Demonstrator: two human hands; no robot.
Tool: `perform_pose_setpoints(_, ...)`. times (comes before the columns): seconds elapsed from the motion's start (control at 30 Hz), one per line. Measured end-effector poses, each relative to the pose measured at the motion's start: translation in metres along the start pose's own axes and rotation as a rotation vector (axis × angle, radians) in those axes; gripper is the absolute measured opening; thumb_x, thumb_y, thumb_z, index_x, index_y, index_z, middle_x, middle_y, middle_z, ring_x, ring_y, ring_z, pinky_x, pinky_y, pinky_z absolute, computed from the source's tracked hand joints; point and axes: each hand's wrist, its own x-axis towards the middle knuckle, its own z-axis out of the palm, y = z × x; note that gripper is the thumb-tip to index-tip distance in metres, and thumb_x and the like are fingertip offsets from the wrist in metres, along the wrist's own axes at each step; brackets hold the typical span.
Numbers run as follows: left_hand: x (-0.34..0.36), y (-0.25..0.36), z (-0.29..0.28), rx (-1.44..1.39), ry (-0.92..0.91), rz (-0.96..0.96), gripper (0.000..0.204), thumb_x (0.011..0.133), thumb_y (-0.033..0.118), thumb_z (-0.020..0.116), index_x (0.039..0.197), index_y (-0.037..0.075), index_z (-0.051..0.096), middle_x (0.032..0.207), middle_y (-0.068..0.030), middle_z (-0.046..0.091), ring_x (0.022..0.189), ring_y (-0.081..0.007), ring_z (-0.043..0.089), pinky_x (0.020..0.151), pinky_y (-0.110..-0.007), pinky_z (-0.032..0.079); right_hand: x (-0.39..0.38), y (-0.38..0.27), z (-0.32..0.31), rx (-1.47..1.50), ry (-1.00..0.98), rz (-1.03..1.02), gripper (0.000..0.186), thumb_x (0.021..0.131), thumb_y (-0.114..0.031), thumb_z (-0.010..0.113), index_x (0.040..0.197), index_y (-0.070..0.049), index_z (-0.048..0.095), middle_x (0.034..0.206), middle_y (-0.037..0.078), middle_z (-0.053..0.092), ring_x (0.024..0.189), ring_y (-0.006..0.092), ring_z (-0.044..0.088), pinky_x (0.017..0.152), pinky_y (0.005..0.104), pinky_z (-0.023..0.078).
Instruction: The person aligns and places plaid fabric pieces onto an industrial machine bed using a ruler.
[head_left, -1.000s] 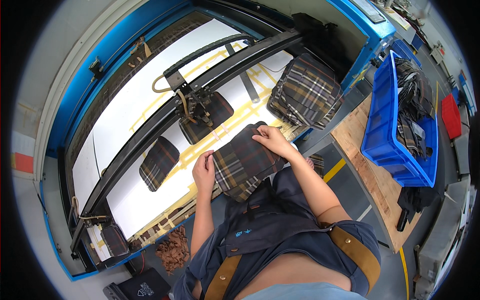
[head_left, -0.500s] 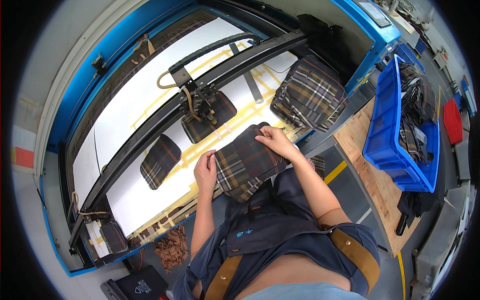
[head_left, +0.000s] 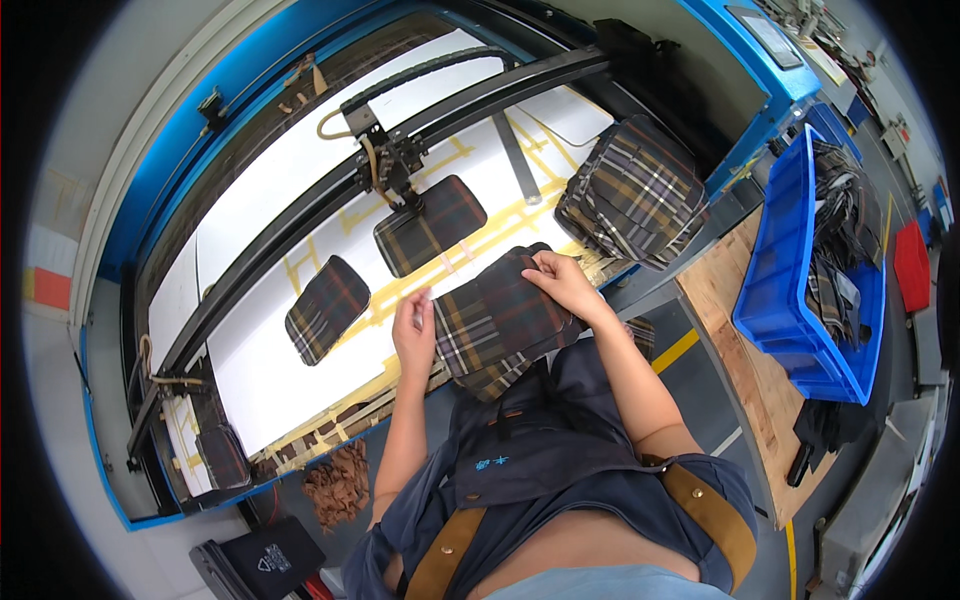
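Note:
A stack of dark plaid fabric panels (head_left: pixel 490 315) rests against my front at the near edge of the machine bed. My right hand (head_left: pixel 565 288) pinches the stack's upper right part between thumb and fingers. Just off the stack's left edge is my left hand (head_left: pixel 412 335), its fingers bent, with a small gap between thumb and fingertips and nothing visible in them. Beyond my hands, one plaid panel (head_left: pixel 432 228) lies flat on the white bed (head_left: pixel 290 385). A second plaid panel (head_left: pixel 327 310) lies to its left, and a third (head_left: pixel 222 457) at the bed's near left corner.
A black gantry with a machine head (head_left: pixel 395 175) spans the bed. A tall pile of plaid pieces (head_left: pixel 635 190) stands at the bed's right end. On a wooden board (head_left: pixel 735 290) at the right, a blue crate (head_left: pixel 785 320) holds more plaid pieces. Brown scraps (head_left: pixel 338 485) lie below the bed.
My left hand has drawn slightly away from the stack's left edge. The machine head has moved up and left, uncovering more of the middle panel. My right hand keeps its pinch.

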Motion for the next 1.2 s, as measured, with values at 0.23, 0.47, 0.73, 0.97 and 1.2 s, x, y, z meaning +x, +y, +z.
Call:
perform_pose_setpoints(0.23,0.081,-0.022,-0.037,-0.612,-0.127,-0.408,0.077,0.097,0.035,0.061,0.155,0.002,0.023,0.162,-0.0217,0.020,0.148,-0.0285,0.026,0.114,-0.038,0.032,-0.001,0.010,-0.002,0.064,-0.018,-0.038,0.015,0.097,-0.013,0.066,0.090,-0.001,0.059,0.074,-0.007,0.054,0.066,0.0008,0.047,0.058,0.0203,0.039)
perform_pose_setpoints(0.47,0.137,-0.061,-0.037,-0.536,-0.185,-0.524,0.040,0.097,0.031,0.063,0.121,0.000,0.059,0.096,0.0011,0.064,0.081,-0.0115,0.058,0.064,-0.030,0.045,0.001,0.008,0.008,0.157,-0.014,-0.040,0.013,0.093,-0.010,0.068,0.091,0.002,0.062,0.075,-0.002,0.061,0.067,0.0025,0.051,0.059,0.0216,0.042)
perform_pose_setpoints(0.73,0.110,-0.029,-0.059,0.145,0.168,-0.091,0.028,0.094,0.025,0.065,0.094,-0.002,0.062,0.073,-0.0173,0.064,0.065,-0.0305,0.061,0.063,-0.040,0.047,0.002,0.014,0.004,-0.021,0.016,-0.092,0.013,0.092,-0.011,0.069,0.091,0.001,0.062,0.067,-0.007,0.045,0.062,0.0029,0.036,0.055,0.0222,0.032)
perform_pose_setpoints(0.97,0.047,-0.072,-0.179,-0.260,0.328,-0.437,0.030,0.100,0.033,0.059,0.109,0.006,0.066,0.092,0.0022,0.068,0.076,-0.0085,0.057,0.066,-0.029,0.043,0.000,0.015,0.008,-0.013,0.059,-0.099,0.015,0.091,-0.009,0.069,0.086,0.000,0.059,0.065,-0.007,0.036,0.061,0.0042,0.031,0.054,0.0236,0.029)
perform_pose_setpoints(1.2,0.017,-0.164,-0.209,-0.306,0.278,-0.574,0.025,0.098,0.030,0.064,0.106,0.006,0.066,0.090,0.0009,0.068,0.073,-0.0112,0.059,0.073,-0.029,0.047,0.003,0.017,0.005,-0.107,0.012,-0.118,0.014,0.096,-0.009,0.065,0.087,0.000,0.058,0.072,-0.008,0.047,0.067,0.0013,0.039,0.058,0.0209,0.034)
